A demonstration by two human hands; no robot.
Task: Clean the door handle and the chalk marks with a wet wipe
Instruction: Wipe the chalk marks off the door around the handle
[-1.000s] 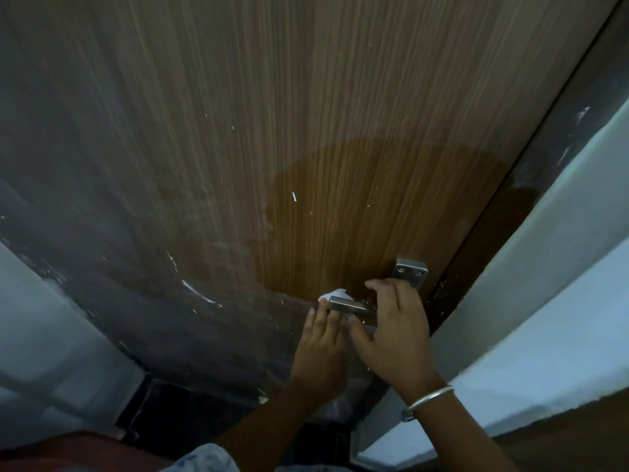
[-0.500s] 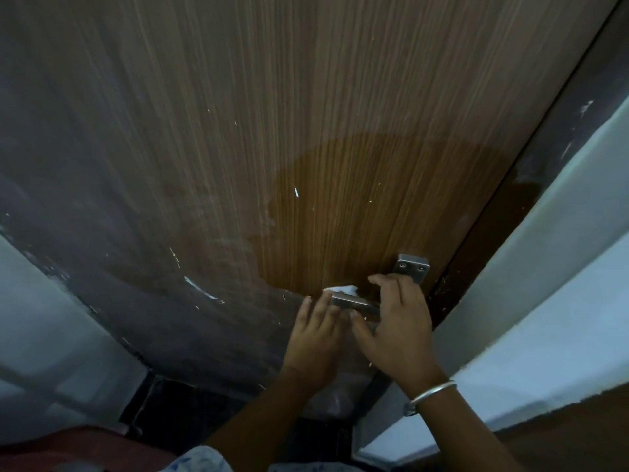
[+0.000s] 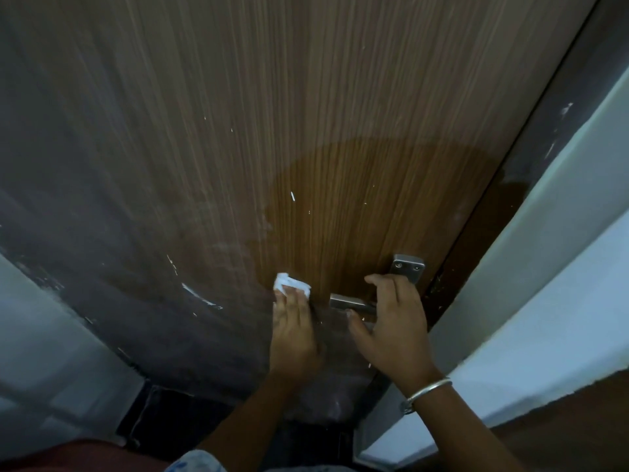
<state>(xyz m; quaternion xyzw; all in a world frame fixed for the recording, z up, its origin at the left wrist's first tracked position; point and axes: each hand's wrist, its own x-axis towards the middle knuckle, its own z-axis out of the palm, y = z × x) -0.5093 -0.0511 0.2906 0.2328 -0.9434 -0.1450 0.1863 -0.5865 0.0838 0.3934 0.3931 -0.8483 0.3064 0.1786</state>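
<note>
Pressing a crumpled white wet wipe (image 3: 292,286) flat against the wooden door (image 3: 238,131) under the straight fingers of the left hand (image 3: 294,325), just left of the free end of the door handle (image 3: 350,303). Lying further left of that hand, near the wipe but apart from it: the boldest of the chalk marks (image 3: 200,296), a white streak slanting down toward the wipe, its long axis roughly in line with a sideways swipe. Scattered above it, a shorter streak (image 3: 172,264) and a few pale flecks. Reaching them looks like a job for the left hand alone, much the nearer and the one carrying the wipe. Cupped round the metal lever from the opposite side, the right hand (image 3: 391,321), fingers curled over the top and thumb beneath, with the lever running level between the two hands. Screwed on just above those fingers, the handle's square plate (image 3: 406,267). Worn at the right wrist, a silver bangle (image 3: 429,391). Beyond it, a pale wall (image 3: 544,233).
</note>
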